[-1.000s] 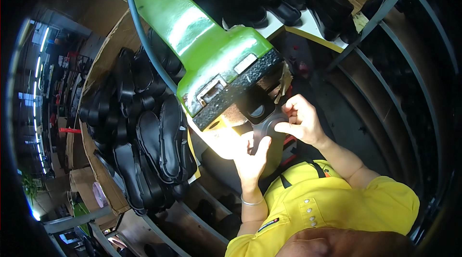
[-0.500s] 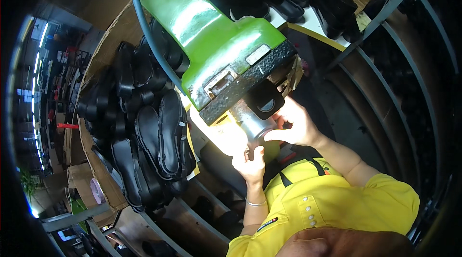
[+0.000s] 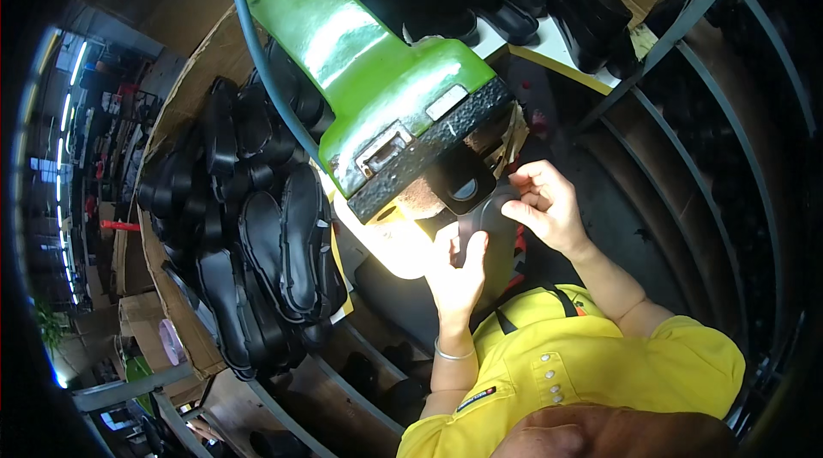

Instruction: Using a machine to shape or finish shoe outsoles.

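Both my hands hold a dark, rounded shoe piece (image 3: 489,215), apparently a sole, just below the head of a green machine (image 3: 377,55). My left hand (image 3: 456,274) grips its near left side, thumb up and fingers partly behind it. My right hand (image 3: 546,207) pinches its right edge between thumb and curled fingers. Right above the piece sits the machine's black bracket (image 3: 463,188) with an oval hole. Bright lamp light beside my left hand washes out that area, and the bracket hides the piece's far end.
Black shoe soles (image 3: 287,244) are piled in a cardboard box (image 3: 193,85) on the left. More black soles (image 3: 591,21) lie on a white board at the back. Grey metal racks (image 3: 677,132) curve along the right, and a blue cable (image 3: 261,64) runs down the machine.
My right hand has moved right and slightly up, and my left has shifted a little right. The piece has turned and come out from under the bracket, showing more of its dark surface.
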Demonstrator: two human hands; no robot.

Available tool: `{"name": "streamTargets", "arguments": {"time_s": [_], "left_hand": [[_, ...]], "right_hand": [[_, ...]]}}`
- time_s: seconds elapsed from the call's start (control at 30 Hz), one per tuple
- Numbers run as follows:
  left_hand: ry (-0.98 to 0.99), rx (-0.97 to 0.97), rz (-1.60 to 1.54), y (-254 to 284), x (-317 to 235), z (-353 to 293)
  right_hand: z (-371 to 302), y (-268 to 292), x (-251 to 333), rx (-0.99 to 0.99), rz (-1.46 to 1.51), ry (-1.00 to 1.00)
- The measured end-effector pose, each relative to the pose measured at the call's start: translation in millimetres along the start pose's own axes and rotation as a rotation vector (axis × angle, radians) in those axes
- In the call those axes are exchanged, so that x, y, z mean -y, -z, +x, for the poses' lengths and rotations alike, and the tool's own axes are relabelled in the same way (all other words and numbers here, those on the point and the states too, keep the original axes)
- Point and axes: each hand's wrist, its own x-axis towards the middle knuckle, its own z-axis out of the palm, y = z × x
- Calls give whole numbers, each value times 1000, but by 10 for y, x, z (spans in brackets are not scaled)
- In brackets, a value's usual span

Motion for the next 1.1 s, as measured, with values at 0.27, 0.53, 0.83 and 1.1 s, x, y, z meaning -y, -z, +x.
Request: {"name": "streamTargets", "arguments": {"time_s": [0.27,0.53,0.83,1.1], "left_hand": [[112,-184,-235,-120,161,-313],[-76,-258,-201,211,350,-346],[-531,-54,602,412,-257,106],[-770,-80,794,372,-286,431]], "right_hand": [[-27,-131,60,69,-147,40],[-12,-326,118,229,-251,187],[-26,68,-131,212,114,-65],[-28,24,-123,71,313,-127]]}}
